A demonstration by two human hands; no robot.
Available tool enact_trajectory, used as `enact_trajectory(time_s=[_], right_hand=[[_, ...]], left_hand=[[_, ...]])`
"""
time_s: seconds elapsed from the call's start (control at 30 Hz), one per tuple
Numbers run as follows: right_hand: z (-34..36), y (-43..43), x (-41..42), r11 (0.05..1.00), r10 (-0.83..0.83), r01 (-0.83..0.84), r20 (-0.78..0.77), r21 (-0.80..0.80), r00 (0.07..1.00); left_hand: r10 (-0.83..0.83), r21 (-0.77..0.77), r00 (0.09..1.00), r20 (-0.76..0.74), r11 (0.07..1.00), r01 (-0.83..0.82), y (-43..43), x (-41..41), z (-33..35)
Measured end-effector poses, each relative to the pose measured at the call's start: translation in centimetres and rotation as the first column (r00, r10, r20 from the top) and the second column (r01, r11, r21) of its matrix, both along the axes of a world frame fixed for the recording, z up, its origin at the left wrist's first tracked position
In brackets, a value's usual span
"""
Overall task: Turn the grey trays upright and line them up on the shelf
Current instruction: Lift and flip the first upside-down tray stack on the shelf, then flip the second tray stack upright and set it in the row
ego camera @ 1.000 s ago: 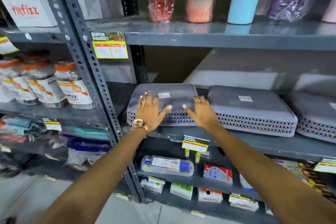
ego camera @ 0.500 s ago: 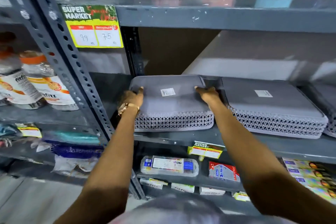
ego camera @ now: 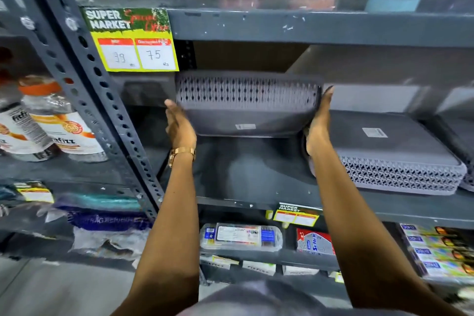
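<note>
Both bare hands press flat against the short ends of a grey plastic tray with a perforated lattice wall (ego camera: 247, 108), the left hand (ego camera: 179, 128) on its left end and the right hand (ego camera: 318, 123) on its right end, fingers stretched out rather than curled, so the tray is clamped between the two palms. It hangs clear above the dark grey metal shelf (ego camera: 251, 174), tipped so that one lattice wall faces the camera on top and the smooth base with a small white sticker shows below it. A gold wristwatch (ego camera: 180, 152) sits on the left wrist. Just to the right, touching the right forearm, a second grey lattice tray (ego camera: 392, 151) lies upside down on the same shelf, base up with a white label. A yellow and green "SUPER MARKET" price tag (ego camera: 130, 40) hangs from the shelf edge above, to the left of the held tray.
</note>
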State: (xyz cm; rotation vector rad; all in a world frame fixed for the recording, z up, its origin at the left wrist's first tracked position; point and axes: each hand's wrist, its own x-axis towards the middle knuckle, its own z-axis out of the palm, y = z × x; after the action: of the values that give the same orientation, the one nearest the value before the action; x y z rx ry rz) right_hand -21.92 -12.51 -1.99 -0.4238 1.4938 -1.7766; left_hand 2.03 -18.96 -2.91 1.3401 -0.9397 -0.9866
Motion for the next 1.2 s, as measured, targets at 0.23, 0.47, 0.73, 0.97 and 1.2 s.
enact_trajectory(time_s=[0.23,0.47,0.73,0.97,1.2], right_hand=[[-3.9,1.1,-2.2,0.971,-0.007,0.015,-0.037,0.239,0.999],[-4.7,3.1,-1.0,0.884,0.258,-0.023,-0.446,0.468,0.857],[-4.5,4.7,0.4,0.796,0.428,-0.039,-0.517,0.603,0.742],[-1.6,5.8,-3.1,0.894,0.335,-0.081,-0.540,0.440,0.772],[1.1,9.9,-13.1,0.946,0.030,0.186,-0.644,0.265,0.765]], left_hand=[[-0.104,0.208,0.985,-0.138,0.969,0.131,0.3,2.0,-2.3],[-0.131,0.283,0.934,0.331,0.959,0.034,0.6,3.7,-2.5],[-0.198,0.327,0.674,0.712,0.943,-0.069,2.9,2.2,-3.1],[-0.049,-0.006,0.400,0.915,0.991,0.135,3.9,-6.3,-0.7],[-0.411,-0.044,0.549,0.728,0.771,0.635,8.0,-21.6,1.2]])
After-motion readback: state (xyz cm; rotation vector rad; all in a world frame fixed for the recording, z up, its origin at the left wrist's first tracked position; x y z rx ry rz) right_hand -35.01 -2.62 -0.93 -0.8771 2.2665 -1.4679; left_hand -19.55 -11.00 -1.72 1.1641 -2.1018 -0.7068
